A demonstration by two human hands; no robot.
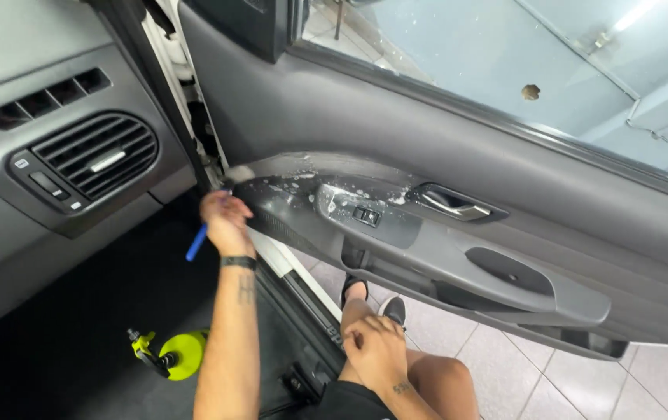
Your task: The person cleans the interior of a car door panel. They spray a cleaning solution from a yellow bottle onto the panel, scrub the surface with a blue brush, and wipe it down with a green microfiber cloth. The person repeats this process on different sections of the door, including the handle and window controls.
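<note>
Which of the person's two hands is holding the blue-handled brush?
The left hand, raised at the door panel's front end; the right hand rests empty on the knee.

No packages, labels, signs or screens show anywhere in this car-door view.

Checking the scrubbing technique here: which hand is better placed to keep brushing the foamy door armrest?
Left, probably. The left hand already grips the blue-handled brush against the foamy door armrest, while the right hand rests on the knee, away from the panel.
</note>
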